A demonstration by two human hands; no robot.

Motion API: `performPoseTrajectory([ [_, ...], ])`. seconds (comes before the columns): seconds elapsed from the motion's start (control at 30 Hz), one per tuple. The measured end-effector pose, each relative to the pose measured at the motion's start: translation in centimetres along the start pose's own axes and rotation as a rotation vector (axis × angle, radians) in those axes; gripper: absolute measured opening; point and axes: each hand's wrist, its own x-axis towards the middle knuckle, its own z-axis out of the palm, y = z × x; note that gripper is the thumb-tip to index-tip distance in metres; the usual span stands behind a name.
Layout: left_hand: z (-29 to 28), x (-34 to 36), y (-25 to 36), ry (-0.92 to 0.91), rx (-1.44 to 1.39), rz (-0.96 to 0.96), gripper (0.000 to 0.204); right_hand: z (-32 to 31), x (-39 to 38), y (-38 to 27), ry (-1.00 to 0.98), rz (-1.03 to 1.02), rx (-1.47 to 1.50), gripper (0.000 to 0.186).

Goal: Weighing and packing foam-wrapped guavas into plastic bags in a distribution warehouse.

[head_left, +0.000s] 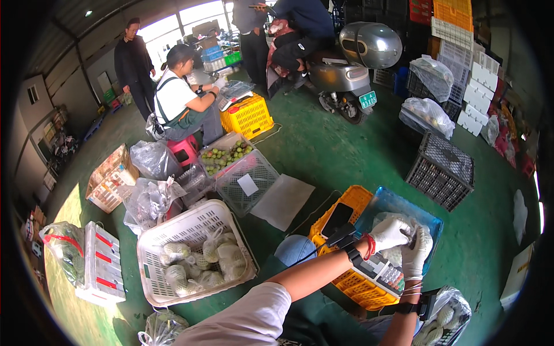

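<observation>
My left hand [390, 235], in a white glove with a red cord at the wrist, meets my right hand [417, 252], also gloved. Their fingers are bent and pinched close together; what they hold is too small or hidden to name. Just under them lies clear plastic [381, 217] with something pale in it, partly covered by the hands. Behind is a blue tray [434, 222]. Beneath my wrists a device with a keypad [388, 278], like a weighing scale, rests on a yellow crate [355, 288]. A black phone [337, 219] lies on the yellow crate's far left part.
A white basket [151, 282] of bagged pale round fruit stands left. Beyond it are a grey crate [248, 190] and small green-red fruit [222, 158]. A black crate [441, 173] stands right. A seated person [179, 98], several others and a scooter [343, 78] are farther off.
</observation>
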Motion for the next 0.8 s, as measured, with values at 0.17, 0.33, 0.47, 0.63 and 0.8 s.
performPoseTrajectory([
  [0.17, -0.5, 1.9, 0.7, 0.079, 0.102, 0.037, 0.013, -2.1, -2.6, 0.3, 0.201, 0.269, 0.575, 0.008],
  [0.33, -0.9, 3.2, 0.0, -0.308, -0.324, 0.044, 0.009, -4.6, -2.9, -1.8, 0.088, 0.465, 0.629, 0.004],
  [0.47, -1.6, 3.7, -3.0, -0.278, -0.078, 0.251, 0.005, -4.4, -2.2, -1.8, -0.026, 0.508, 0.530, 0.009],
  [0.63, -1.3, 5.1, -3.0, -0.247, 0.062, 0.171, 0.011, -6.5, -5.2, -0.9, 0.039, 0.481, 0.831, 0.014],
  [0.8, 1.2, 6.2, -2.0, 0.286, 0.487, 0.166, 0.016, -6.3, -5.3, -4.9, -0.045, 0.301, 0.318, 0.015],
])
